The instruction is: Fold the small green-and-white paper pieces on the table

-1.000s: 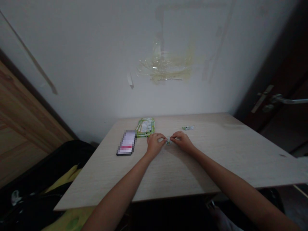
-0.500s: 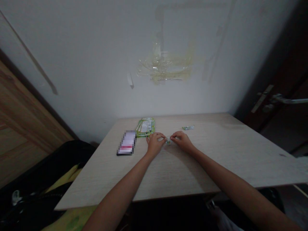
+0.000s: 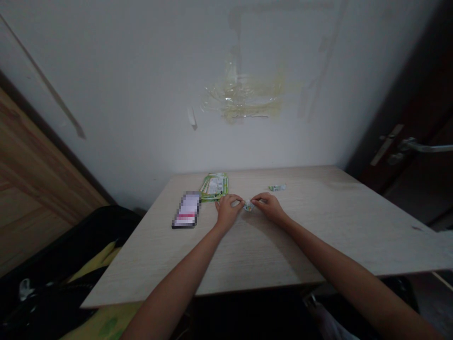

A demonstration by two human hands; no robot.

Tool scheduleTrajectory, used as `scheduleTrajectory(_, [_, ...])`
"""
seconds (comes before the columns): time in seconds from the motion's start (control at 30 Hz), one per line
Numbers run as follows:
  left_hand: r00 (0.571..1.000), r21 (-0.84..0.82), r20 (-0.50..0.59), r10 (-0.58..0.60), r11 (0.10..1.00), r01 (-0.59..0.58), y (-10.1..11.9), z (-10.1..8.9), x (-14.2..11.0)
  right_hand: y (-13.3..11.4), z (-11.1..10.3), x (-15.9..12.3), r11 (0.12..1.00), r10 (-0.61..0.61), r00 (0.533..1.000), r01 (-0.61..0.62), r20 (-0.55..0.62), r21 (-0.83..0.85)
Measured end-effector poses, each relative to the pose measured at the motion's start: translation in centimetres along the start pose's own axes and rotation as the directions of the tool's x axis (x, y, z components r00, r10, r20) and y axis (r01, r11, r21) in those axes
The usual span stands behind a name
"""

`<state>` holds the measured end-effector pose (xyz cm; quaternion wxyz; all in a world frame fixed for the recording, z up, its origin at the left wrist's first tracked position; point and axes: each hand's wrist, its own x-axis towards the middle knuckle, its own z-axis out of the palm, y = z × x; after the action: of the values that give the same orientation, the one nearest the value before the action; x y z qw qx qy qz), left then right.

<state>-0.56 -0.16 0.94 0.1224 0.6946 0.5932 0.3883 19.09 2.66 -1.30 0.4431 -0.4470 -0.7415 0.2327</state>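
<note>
Between my hands is a small white and green wrapper [image 3: 248, 206], low over the table. My left hand [image 3: 229, 208] pinches its left edge between thumb and fingertips. On the other side my right hand [image 3: 268, 206] pinches the right edge. The print on the wrapper is too small to read, and whether anything is inside cannot be told. A flat green and white packet [image 3: 214, 185] lies just behind my left hand. Farther back on the right lies a narrow green and white wrapper strip [image 3: 277, 187], touched by neither hand.
A phone [image 3: 187, 210], its screen blurred out, lies left of my left hand on the pale wooden table [image 3: 247, 264]. The wall [image 3: 148, 94] with old tape stands behind the table. A door with a metal handle [image 3: 424, 146] is at the right.
My right hand has shifted very slightly to the right, and the wrapper between my fingers looks a little more spread out. The packet, strip and phone have stayed put.
</note>
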Motion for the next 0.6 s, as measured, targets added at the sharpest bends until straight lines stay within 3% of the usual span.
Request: scheduleTrajectory(0.6, [0.998,-0.058,-0.065,-0.005,0.998,0.002,-0.66,0.37,0.21,-0.36,-0.17,0.12,0.996,0.053,0.997,-0.049,-0.054,0.076])
